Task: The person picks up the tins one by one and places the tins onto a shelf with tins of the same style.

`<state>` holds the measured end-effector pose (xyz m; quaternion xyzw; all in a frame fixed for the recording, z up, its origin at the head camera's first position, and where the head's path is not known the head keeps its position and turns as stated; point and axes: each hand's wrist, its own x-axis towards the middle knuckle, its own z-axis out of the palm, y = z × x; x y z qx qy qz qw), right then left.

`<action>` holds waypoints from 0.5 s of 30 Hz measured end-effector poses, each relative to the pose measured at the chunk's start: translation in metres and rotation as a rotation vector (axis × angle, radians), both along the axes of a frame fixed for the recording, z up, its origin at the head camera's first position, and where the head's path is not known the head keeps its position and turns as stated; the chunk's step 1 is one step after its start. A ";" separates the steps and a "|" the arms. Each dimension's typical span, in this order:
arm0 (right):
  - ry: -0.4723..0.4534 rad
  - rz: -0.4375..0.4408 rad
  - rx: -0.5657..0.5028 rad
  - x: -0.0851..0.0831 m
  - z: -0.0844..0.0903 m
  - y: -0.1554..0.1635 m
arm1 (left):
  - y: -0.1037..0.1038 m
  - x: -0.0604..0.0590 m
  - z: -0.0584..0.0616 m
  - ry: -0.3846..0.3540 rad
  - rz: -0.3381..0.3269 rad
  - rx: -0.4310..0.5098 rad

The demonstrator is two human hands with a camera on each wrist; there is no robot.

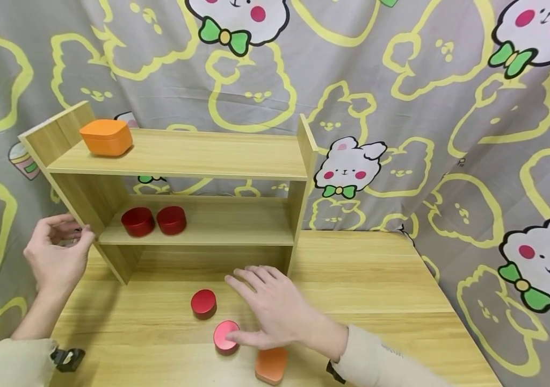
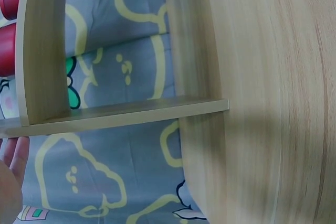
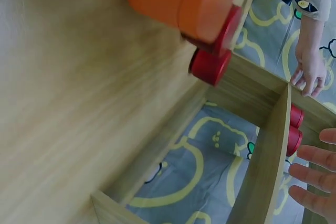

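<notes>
A wooden shelf unit stands on the table. My left hand is at its left side panel, fingers loosely bent and fingertips touching the panel in the left wrist view. Out in front of the unit, my right hand hovers with its fingers spread, holding nothing. Its thumb overlaps a round red tin in the head view; whether they touch I cannot tell. Another red tin lies just beyond, and an orange rounded-square tin sits below the right hand, partly covered by it.
Two red tins, one left of the other, stand on the middle shelf. An orange tin occupies the top shelf's left end. A patterned curtain hangs behind and beside the wooden table.
</notes>
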<state>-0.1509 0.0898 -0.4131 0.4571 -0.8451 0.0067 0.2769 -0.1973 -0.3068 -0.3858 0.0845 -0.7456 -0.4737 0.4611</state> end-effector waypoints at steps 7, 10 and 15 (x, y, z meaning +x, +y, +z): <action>-0.050 0.028 0.024 0.009 -0.015 -0.003 | -0.002 -0.002 -0.002 -0.011 0.004 0.006; -0.049 0.039 0.050 0.011 -0.022 -0.005 | -0.003 -0.002 -0.002 -0.008 0.005 0.002; -0.056 0.038 0.105 0.014 -0.033 -0.007 | -0.002 -0.001 -0.001 -0.002 0.002 -0.009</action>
